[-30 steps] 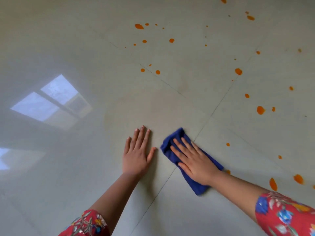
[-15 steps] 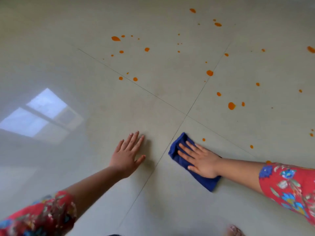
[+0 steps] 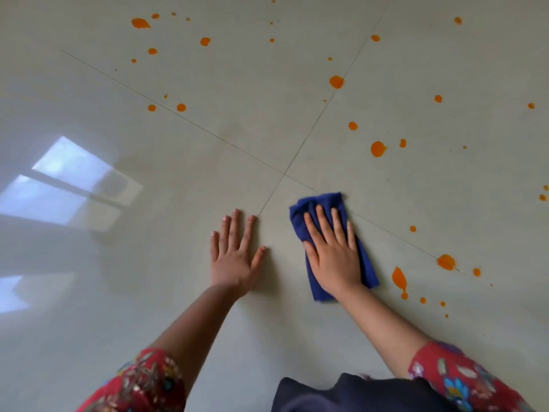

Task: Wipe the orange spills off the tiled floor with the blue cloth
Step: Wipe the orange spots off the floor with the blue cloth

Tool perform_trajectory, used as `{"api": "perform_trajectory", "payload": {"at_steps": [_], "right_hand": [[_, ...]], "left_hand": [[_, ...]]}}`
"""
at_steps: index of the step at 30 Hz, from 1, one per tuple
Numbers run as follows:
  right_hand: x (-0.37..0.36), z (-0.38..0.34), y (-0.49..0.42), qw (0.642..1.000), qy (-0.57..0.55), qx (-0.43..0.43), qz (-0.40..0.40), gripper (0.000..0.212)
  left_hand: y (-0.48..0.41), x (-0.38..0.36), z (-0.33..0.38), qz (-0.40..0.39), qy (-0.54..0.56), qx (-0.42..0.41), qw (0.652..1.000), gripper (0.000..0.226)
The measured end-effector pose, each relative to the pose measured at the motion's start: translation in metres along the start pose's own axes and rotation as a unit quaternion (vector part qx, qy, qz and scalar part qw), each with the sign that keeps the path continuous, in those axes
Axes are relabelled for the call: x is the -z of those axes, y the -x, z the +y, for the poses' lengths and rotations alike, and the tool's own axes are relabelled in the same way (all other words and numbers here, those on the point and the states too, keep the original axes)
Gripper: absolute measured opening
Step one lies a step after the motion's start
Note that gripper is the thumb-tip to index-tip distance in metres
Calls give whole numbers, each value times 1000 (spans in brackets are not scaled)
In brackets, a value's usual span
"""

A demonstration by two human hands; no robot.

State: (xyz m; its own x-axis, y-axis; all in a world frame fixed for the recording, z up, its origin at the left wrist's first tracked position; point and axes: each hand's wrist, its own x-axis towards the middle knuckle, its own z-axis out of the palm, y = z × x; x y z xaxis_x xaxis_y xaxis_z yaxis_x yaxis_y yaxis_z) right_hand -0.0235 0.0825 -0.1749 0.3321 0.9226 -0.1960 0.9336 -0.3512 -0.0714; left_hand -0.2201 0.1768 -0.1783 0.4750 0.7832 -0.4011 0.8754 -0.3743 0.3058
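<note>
Presses the blue cloth point(image 3: 319, 203) flat to the tiled floor point(image 3: 208, 150) under the right hand point(image 3: 331, 257), fingers straight and slightly spread, none curled round the fabric. Lies folded in a rough oblong, just near-right of the grout crossing point(image 3: 284, 174), with the far edge bunched.

Braces on bare tile with the left hand point(image 3: 234, 257), palm down, fingers straight and apart, just left of the cloth without touching it. Holds nothing.

Reads as the wiping step, with most of the job ahead. Leaves orange spills point(image 3: 378, 149) scattered over the far and right tiles, none touching the cloth as far as can be told. Shows the closest ones to the right: an elongated streak point(image 3: 399, 278) near the cloth's near-right corner, and a rounder blob point(image 3: 446, 261) on the grout line beyond it.

Calls next, probably, for a sweep to the right under steady downward pressure, taking the streak first, then the blob. Needs a flat palm so the cloth does not roll up, and perhaps a refold to a clean face to avoid smearing. Requires a longer reach for the far drops.
</note>
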Motion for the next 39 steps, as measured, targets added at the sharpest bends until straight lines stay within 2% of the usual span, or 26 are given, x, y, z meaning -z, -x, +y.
{"api": "perform_trajectory", "payload": {"at_steps": [2,5,7,10,13,14,16,19,20,22,24,25,27,30,32,36,37,39], "right_hand": [[-2,-16,-7,1000,-21,3,20,57],[-24,-13,42,993,-24,119,11,56],[-25,4,62,990,-40,133,6,55],[-15,13,24,996,-49,63,31,54],[-1,-8,-25,995,-81,-15,47,54],[-3,-18,-28,995,-84,-6,45,54],[-15,-22,2,995,-47,77,35,55],[-29,18,64,985,-14,172,28,57],[-31,35,68,986,-6,162,36,57],[-21,49,52,996,-8,79,40,55],[-12,30,25,998,-29,-24,51,56],[-11,17,20,997,-35,-44,56,57],[-23,3,36,998,-22,12,52,58],[-35,31,85,991,-3,127,32,59],[-32,58,88,996,-3,80,43,58],[-10,51,34,986,-56,-139,72,55],[-10,41,30,983,-64,-153,75,55],[-23,33,50,994,-38,-78,66,56]], "left_hand": [[2,-3,1,30,-7,2,1000,65],[4,-3,1,41,-9,2,999,66],[3,-3,2,35,-13,3,999,69],[3,-2,3,27,-24,1,999,68],[4,-1,5,32,-30,1,999,67],[4,-1,5,32,-27,4,999,67],[6,0,6,35,-17,6,999,68],[4,4,5,25,-8,0,1000,65],[5,4,5,18,-8,2,1000,66],[6,3,9,23,-2,12,1000,66],[6,2,20,44,8,5,999,65],[7,0,27,49,14,-15,999,66],[10,-3,41,40,38,-65,996,68],[9,-11,53,1,35,-104,994,70],[8,-18,54,-1,-4,-101,995,74],[7,-23,54,10,-42,-105,994,75],[8,-24,54,14,-44,-105,993,75],[9,-23,55,22,-45,-103,993,75]]}}
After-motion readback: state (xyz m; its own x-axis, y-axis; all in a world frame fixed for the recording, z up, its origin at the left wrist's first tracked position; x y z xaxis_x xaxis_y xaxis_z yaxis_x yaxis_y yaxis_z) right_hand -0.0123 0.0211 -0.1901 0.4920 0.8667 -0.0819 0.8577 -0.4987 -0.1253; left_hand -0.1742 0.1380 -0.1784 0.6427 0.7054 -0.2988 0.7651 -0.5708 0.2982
